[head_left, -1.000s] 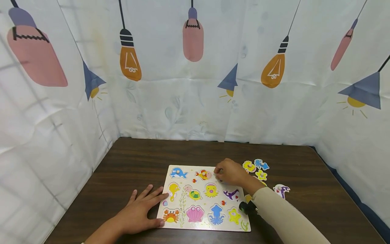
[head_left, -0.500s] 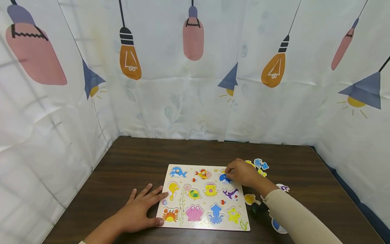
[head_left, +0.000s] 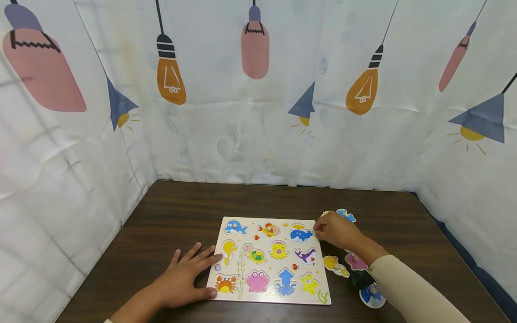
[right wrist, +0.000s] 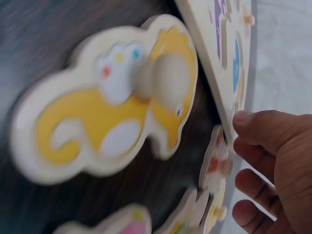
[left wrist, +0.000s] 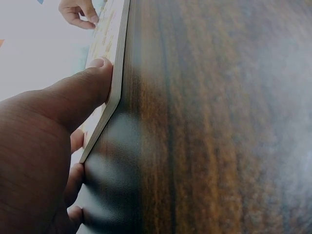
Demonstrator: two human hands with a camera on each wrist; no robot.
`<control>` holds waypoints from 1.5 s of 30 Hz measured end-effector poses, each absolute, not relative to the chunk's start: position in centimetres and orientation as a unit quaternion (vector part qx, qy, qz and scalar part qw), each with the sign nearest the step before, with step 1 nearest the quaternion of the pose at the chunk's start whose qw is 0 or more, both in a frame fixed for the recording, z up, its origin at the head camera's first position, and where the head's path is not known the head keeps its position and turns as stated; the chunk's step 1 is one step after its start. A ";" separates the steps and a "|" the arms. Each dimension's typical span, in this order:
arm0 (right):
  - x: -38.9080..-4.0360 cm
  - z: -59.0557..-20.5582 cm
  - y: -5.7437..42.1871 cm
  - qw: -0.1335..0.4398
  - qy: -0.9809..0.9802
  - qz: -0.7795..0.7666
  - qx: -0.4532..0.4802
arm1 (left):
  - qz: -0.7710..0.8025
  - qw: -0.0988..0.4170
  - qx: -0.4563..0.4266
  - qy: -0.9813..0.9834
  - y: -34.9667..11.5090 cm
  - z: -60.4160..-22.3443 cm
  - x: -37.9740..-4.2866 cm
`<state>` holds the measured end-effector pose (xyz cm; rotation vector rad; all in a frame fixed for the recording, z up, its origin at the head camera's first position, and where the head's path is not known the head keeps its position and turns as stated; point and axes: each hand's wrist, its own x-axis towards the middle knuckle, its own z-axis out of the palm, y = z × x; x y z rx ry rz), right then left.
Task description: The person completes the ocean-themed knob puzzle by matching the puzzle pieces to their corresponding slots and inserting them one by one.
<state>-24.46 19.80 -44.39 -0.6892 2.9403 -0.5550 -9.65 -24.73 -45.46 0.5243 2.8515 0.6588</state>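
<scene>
A puzzle board [head_left: 266, 264] with printed sea animals lies on the brown table. My left hand [head_left: 181, 280] rests on its left edge with fingers spread; in the left wrist view the thumb [left wrist: 90, 80] lies over the board's rim. Just past the upper right edge is my right hand [head_left: 339, 231], beside the blue whale picture [head_left: 300, 236]. Its fingers are loosely bent in the right wrist view, with nothing held. A dolphin piece [head_left: 236, 228] and a fish piece [head_left: 269, 230], both knobbed, sit in the top row. Near the right wrist lies a knobbed yellow seahorse piece [right wrist: 119, 139].
More loose pieces lie right of the board: a pink one [head_left: 356, 261], a rounded blue and white one [head_left: 372, 297] and a blue one [head_left: 346, 216]. The right hand and forearm cover others. A white curtain [head_left: 250, 143] with printed lamps surrounds the table.
My right hand has moved right from beside the fish piece, across the whale picture, to the board's right edge, uncovering the whale. My left hand stays put.
</scene>
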 end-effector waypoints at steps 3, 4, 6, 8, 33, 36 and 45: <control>-24.2 -44.3 20.8 0.034 0.956 -0.186 -0.224 | 0.222 0.083 0.176 0.955 -24.7 -45.4 -9.7; -24.1 -44.3 21.1 0.036 0.955 -0.190 -0.225 | 0.222 0.084 0.175 0.956 -24.7 -45.4 -9.7; -23.9 -44.2 21.7 0.039 0.953 -0.199 -0.224 | 0.221 0.088 0.175 0.955 -24.7 -45.3 -9.7; -23.6 -44.1 22.2 0.039 0.954 -0.202 -0.216 | 0.221 0.091 0.175 0.955 -24.7 -45.3 -9.7; -20.1 -43.2 28.5 0.017 0.963 -0.165 -0.211 | 0.217 0.088 0.173 0.957 -24.7 -45.3 -9.8; -19.5 -43.1 29.1 0.016 0.962 -0.179 -0.207 | 0.219 0.087 0.174 0.956 -24.7 -45.3 -9.7; -17.8 -43.1 30.9 0.010 0.961 -0.180 -0.208 | 0.220 0.087 0.174 0.956 -24.7 -45.3 -9.7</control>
